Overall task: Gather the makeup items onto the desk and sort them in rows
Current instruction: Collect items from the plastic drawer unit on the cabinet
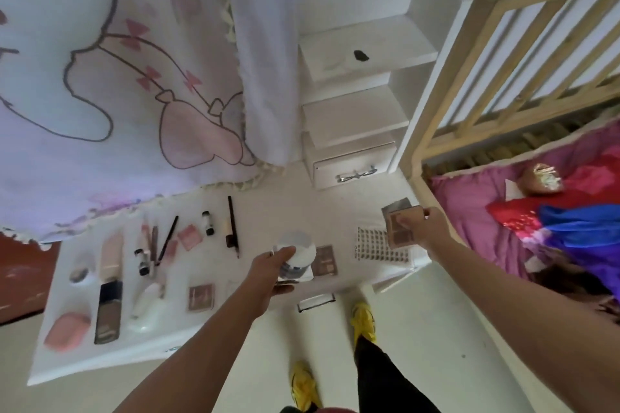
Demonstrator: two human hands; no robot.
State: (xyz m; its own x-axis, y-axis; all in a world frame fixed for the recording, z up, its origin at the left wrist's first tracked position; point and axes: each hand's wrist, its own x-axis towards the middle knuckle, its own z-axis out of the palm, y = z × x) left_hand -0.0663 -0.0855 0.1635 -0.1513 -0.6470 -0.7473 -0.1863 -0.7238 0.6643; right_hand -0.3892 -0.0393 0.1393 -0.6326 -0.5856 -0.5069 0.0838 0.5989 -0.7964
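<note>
Arms outstretched, left grip (268, 270) clasping, right grip (423, 225) pinching

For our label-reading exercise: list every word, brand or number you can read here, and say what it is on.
None can be read for certain.
Gridded sheet: short print along its left edge, too blurred.
Foundation bottle: label print, too blurred.

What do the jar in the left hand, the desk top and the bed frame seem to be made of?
Jar: probably plastic or glass; it has a white matte top and a greyish lower part, but is too blurred to decide.
Desk: smooth white surface, perhaps painted or laminated board.
Bed frame: unpainted pale wood, judging by its natural tan colour and squared slats.
</note>
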